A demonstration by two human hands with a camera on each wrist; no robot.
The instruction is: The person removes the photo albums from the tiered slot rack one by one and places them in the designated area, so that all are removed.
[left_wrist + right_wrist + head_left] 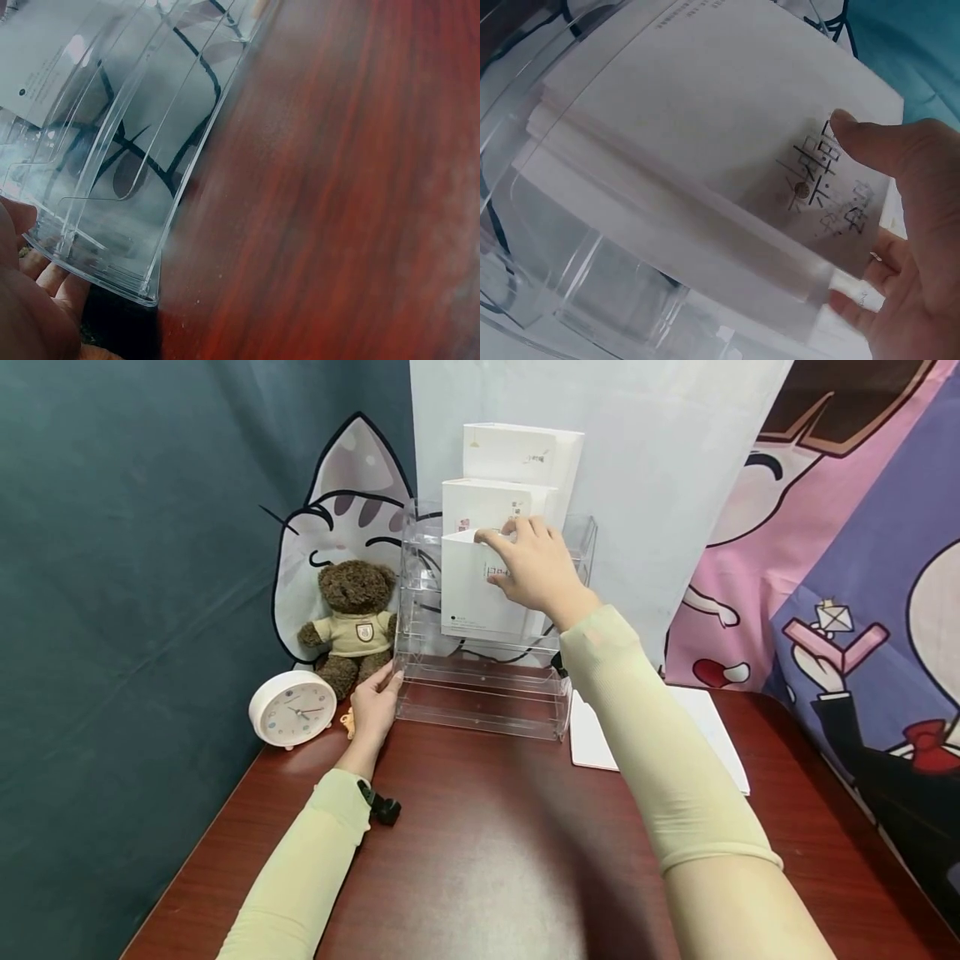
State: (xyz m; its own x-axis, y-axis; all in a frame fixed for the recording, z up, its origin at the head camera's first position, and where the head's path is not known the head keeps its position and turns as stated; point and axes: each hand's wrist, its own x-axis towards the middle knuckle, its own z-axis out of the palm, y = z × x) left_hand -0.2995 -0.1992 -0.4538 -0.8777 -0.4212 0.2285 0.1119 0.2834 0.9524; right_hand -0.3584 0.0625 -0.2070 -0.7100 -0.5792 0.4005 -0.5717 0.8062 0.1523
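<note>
A clear acrylic rack (480, 722) with several tiers stands at the back of the table. Three white books lean in it, one behind another: the front book (472, 585), the middle book (480, 502) and the rear book (510, 443). My right hand (540, 568) holds the front book near its upper right corner. In the right wrist view the thumb (877, 142) lies over the printed cover, with the other fingers behind it. Low on the rack's left side, my left hand (373, 702) grips the side panel, its fingers (56, 281) partly behind the clear plastic.
A brown teddy bear (356, 610) sits left of the rack, beside a white alarm clock (294, 708). A small orange item (347, 722) is partly hidden by my left hand. White papers or a book (705, 727) lie right of the rack, partly under my right forearm.
</note>
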